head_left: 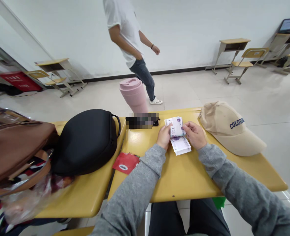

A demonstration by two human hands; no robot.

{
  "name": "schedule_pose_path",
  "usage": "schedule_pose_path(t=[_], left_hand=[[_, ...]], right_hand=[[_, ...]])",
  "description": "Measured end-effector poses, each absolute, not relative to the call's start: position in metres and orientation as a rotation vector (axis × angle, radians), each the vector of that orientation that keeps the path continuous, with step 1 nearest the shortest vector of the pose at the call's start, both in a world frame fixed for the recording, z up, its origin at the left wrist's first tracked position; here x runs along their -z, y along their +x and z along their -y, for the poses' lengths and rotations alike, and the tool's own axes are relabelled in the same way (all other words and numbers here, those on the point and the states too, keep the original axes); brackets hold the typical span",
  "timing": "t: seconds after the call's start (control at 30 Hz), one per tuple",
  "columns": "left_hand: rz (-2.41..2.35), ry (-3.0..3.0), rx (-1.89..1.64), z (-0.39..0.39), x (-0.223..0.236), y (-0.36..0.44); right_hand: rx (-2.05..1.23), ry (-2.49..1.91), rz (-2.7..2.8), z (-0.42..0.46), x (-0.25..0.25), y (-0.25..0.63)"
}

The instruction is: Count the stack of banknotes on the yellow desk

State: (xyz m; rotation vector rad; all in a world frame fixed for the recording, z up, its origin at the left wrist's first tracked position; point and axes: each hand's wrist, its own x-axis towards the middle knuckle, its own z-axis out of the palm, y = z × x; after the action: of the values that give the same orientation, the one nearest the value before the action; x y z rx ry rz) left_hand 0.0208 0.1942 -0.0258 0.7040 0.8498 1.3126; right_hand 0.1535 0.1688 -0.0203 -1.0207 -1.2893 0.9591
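Observation:
Between my two hands is a small stack of banknotes (176, 128), pale with purple print, held above the yellow desk (184, 183). My left hand (164, 136) grips the notes along their left edge, thumb on top. At their right edge, the thumb and fingers of my right hand (196, 134) pinch them. More banknotes (181, 145) fan out below, lower ends toward me; whether they are folded into the upper ones I cannot tell. A red packet (125, 163) lies left of my left forearm. Beyond my left hand is a dark, partly blurred object (141, 121).
A pink tumbler (134, 93) stands at the desk's far edge. On the right lies a beige cap (229, 127). To the left are a black case (87, 142), a brown bag (19, 147) and a plastic bag (36, 196). A person (132, 42) walks past beyond the desk.

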Motion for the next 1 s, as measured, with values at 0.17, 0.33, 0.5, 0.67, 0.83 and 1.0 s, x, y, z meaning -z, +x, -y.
schedule_pose_path(t=[0.17, 0.33, 0.5, 0.67, 0.83, 1.0], left_hand=[[-0.843, 0.705, -1.300, -0.194, 0.026, 0.021], [-0.812, 0.708, -1.283, -0.193, 0.025, 0.020], [-0.815, 0.708, -1.268, -0.193, 0.023, 0.019], [-0.805, 0.730, -1.267, -0.192, 0.022, 0.020], [-0.802, 0.740, -1.257, -0.193, 0.024, 0.021], [-0.821, 0.764, -1.244, -0.194, 0.026, 0.021]], right_hand=[[-0.917, -1.061, 1.328, -0.166, 0.018, 0.154], [-0.961, -1.018, 1.296, -0.166, 0.019, 0.153], [-1.044, -0.966, 1.329, -0.164, 0.016, 0.153], [-0.879, -1.087, 1.392, -0.165, 0.016, 0.155], [-0.761, -1.257, 1.307, -0.172, 0.022, 0.158], [-0.750, -1.330, 1.238, -0.180, 0.030, 0.161]])
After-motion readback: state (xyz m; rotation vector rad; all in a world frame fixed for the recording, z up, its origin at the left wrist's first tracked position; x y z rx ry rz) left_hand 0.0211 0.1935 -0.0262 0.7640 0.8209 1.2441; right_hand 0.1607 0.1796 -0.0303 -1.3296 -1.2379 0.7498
